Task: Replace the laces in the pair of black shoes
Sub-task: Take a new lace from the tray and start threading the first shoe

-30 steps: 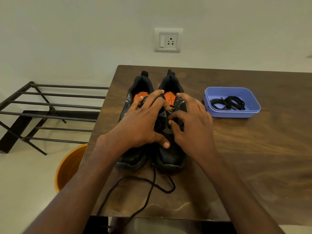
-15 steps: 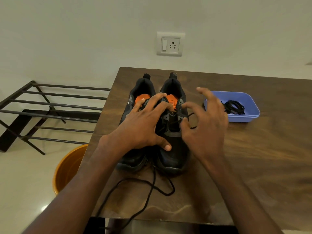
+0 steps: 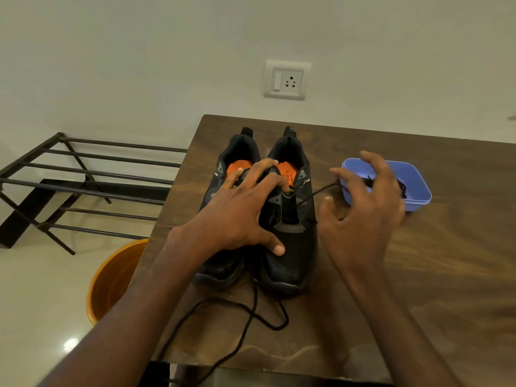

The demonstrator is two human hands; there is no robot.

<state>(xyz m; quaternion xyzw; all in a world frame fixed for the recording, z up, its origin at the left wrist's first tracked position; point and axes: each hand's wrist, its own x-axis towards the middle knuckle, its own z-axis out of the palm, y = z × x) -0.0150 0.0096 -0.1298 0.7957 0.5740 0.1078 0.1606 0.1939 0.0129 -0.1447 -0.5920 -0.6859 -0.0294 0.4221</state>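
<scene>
Black shoes (image 3: 262, 219) stand side by side on the wooden surface (image 3: 418, 275), toes toward the person. The left hand (image 3: 237, 219) presses down on both with spread fingers. The right hand (image 3: 365, 202), fingers loosely spread, draws a taut lace (image 3: 315, 194) sideways out of the right-side shoe; the exact pinch cannot be seen. Judged step: unlacing. Next: clear the remaining eyelets, then fetch laces from the blue tray (image 3: 418, 180).
</scene>
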